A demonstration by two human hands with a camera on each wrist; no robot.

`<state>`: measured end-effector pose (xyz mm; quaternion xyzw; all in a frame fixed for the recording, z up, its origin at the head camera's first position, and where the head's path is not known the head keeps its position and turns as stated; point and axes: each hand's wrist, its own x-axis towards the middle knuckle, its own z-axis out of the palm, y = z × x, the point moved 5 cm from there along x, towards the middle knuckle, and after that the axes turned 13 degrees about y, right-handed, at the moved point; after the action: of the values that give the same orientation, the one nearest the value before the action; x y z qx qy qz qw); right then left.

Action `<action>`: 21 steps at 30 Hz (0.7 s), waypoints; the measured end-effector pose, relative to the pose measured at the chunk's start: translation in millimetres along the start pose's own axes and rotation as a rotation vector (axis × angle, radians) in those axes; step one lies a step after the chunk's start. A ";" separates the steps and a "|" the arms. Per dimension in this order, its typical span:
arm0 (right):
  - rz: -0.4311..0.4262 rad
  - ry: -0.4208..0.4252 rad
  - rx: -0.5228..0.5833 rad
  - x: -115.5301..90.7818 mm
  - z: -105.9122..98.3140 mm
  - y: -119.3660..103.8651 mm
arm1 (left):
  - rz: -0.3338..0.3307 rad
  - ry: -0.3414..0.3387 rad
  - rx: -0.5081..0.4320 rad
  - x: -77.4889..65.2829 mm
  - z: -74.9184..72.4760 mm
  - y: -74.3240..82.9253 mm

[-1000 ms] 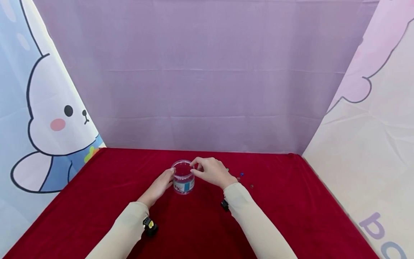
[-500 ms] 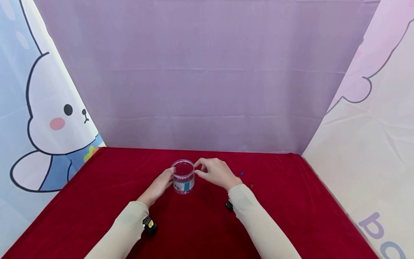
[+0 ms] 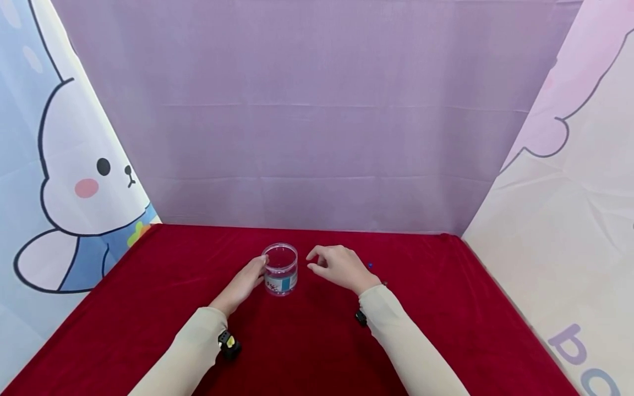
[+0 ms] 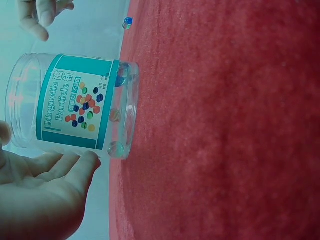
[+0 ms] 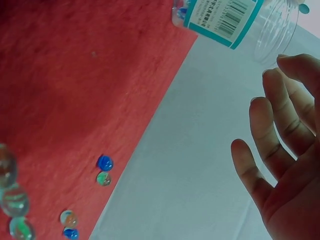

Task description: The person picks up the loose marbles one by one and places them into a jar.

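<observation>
A clear plastic jar [image 3: 280, 269] with a blue-and-white label stands lidless and upright on the red cloth. My left hand [image 3: 245, 283] holds it from the left, one digit at the rim and the other fingers along the side. In the left wrist view several glass marbles [image 4: 116, 149] lie on the jar's bottom. My right hand [image 3: 342, 267] is just right of the jar, raised and apart from it. Its fingers [image 5: 261, 120] are loosely bent with nothing between them.
Loose marbles [image 5: 104, 163] lie on the red cloth [image 3: 307, 341] to the right, partly hidden by the right arm in the head view. More marbles [image 5: 15, 200] show at the left edge of the right wrist view. A lilac curtain [image 3: 317, 121] hangs behind.
My right hand has moved right, away from the jar's rim, and now covers some of the loose marbles in the head view. The left hand and the jar stay in place.
</observation>
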<state>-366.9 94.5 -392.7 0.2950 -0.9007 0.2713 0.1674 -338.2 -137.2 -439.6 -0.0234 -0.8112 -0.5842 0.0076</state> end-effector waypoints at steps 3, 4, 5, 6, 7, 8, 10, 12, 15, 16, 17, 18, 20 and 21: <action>-0.004 -0.003 -0.007 -3.1 -0.8 3.3 | -0.008 0.008 0.006 0.2 0.5 -0.4; -0.002 -0.003 -0.006 -4.1 -1.3 4.5 | -0.007 0.008 0.007 0.2 0.5 -0.4; 0.001 -0.003 -0.005 -5.4 -1.5 5.8 | -0.009 0.009 0.009 0.2 0.6 -0.4; 0.005 -0.002 -0.004 -6.8 -1.9 7.2 | -0.004 0.005 0.012 0.2 0.6 -0.3; 0.008 -0.001 -0.002 -8.3 -2.5 8.7 | -0.004 0.004 0.012 0.3 1.0 -0.2; 0.012 0.000 0.001 -9.8 -3.1 10.3 | 0.001 0.000 0.014 0.5 1.3 -0.3; 0.019 0.000 0.010 -12.5 -4.2 13.2 | 0.002 0.002 0.012 0.8 1.5 -0.7; 0.027 -0.005 0.012 -15.3 -4.5 17.0 | 0.001 0.004 0.011 1.4 1.5 -1.8; 0.044 -0.018 0.016 -20.0 -4.2 22.3 | 0.001 0.004 0.010 1.5 1.3 -3.1; 0.050 -0.022 0.014 -21.5 -4.4 24.0 | 0.000 0.003 0.014 1.5 1.3 -3.5; 0.054 -0.025 0.014 -23.0 -4.7 25.4 | -0.001 0.001 0.014 1.5 1.2 -4.0; 0.057 -0.026 0.016 -24.4 -5.4 26.6 | 0.000 0.000 0.015 1.4 1.2 -4.0; 0.064 -0.026 0.021 -27.1 -7.4 28.1 | 0.002 -0.001 0.010 1.2 1.0 -3.6; 0.063 -0.024 0.026 -28.6 -8.5 29.1 | 0.005 -0.001 0.012 1.3 0.8 -3.5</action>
<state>-361.8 131.8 -410.5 0.2717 -0.9080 0.2844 0.1442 -339.6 -137.5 -443.0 -0.0257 -0.8145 -0.5795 0.0088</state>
